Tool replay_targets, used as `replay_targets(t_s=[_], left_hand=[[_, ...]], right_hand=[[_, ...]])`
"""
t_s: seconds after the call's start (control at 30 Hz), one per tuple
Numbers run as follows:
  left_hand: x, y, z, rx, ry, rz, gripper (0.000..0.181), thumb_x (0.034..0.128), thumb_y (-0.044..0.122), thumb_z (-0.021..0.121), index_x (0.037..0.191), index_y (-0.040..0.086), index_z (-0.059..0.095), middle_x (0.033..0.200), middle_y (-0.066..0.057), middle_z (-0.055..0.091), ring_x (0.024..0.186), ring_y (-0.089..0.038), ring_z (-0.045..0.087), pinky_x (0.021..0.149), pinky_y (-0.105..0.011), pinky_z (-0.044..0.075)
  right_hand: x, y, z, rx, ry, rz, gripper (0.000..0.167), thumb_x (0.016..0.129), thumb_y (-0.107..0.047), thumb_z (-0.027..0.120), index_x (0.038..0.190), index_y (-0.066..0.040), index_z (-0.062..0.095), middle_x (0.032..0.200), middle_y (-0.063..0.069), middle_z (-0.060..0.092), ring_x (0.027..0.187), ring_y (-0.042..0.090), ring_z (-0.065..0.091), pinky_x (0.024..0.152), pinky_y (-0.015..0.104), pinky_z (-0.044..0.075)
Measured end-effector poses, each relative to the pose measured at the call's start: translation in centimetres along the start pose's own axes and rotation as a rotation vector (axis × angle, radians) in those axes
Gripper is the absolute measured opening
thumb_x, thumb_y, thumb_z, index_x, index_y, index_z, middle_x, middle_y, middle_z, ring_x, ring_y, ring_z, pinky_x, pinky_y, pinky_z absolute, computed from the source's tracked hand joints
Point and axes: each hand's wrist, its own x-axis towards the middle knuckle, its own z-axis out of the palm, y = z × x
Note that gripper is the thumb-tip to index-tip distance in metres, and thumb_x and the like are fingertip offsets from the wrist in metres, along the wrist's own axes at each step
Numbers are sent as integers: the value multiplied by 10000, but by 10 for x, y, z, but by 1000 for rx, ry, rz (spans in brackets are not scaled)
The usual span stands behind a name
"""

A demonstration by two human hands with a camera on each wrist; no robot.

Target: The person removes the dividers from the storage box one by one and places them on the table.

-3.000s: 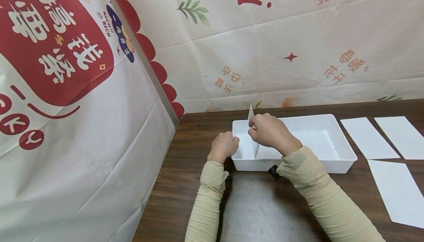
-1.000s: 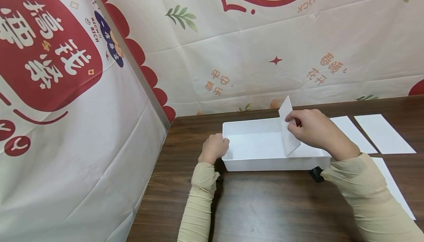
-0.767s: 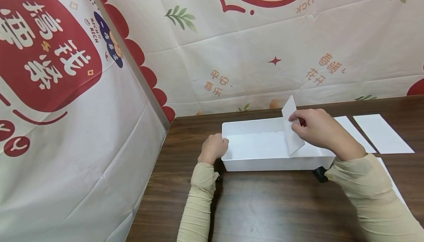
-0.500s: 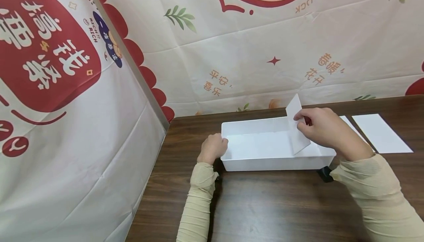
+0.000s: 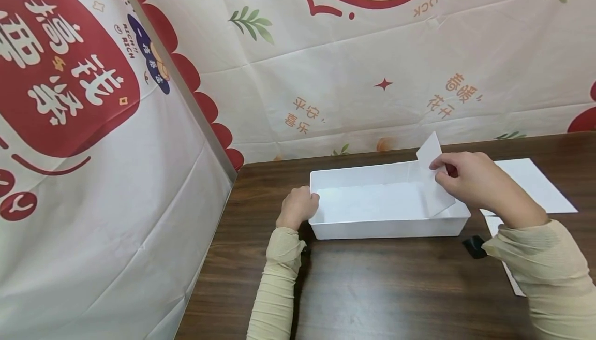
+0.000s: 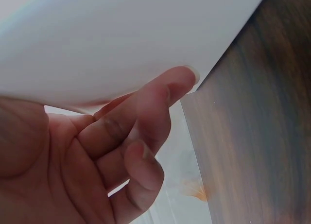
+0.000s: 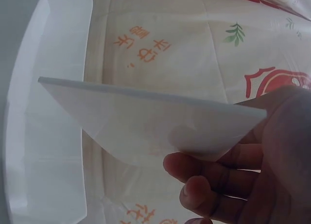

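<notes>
A long, shallow white box lies on the dark wooden table. My left hand grips its left end, thumb over the rim; in the left wrist view the fingers lie against the outside of the wall. With thumb and fingers, my right hand pinches a thin white panel by its right edge. This panel stands on a slant across the box near the right end, its top corner above the rim. In the right wrist view the flat panel spans from the fingers toward the box wall.
White rectangular sheets lie on the table at the right, one behind the right wrist and another sheet partly under the forearm. A printed cloth hangs behind the table, another cloth at the left.
My right hand has carried the panel rightward, from near the box's left end to near its right end. My left hand keeps its grip on the box, and the head view has shifted slightly.
</notes>
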Motion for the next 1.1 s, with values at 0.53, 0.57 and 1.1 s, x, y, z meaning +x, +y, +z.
replay_targets(t_s=[0.53, 0.57, 1.1], left_hand=[[-1, 1, -1, -8, -8, -3, 343, 1011, 248, 424, 1020, 9, 669, 914, -129, 644, 763, -237, 577, 679, -389, 486], [-1, 1, -1, -9, -7, -3, 339, 1012, 245, 426, 1009, 10, 669, 912, -132, 644, 763, -241, 578, 678, -392, 486], [-2, 1, 1, -21, 6, 14, 315, 1012, 244, 435, 913, 30, 642, 781, -100, 591, 718, -237, 569, 660, -388, 474]], right_hand=[[-24, 39, -12, -3, 54, 29, 231, 903, -53, 563, 1057, 74, 678, 766, 65, 602, 687, 216, 489, 524, 266, 374], [-25, 41, -13, -3, 56, 35, 229, 903, -53, 564, 1055, 74, 678, 762, 66, 600, 687, 221, 490, 523, 267, 373], [-49, 84, -19, -110, 82, 76, 187, 875, -47, 577, 981, 56, 693, 694, -1, 510, 628, 147, 417, 530, 267, 336]])
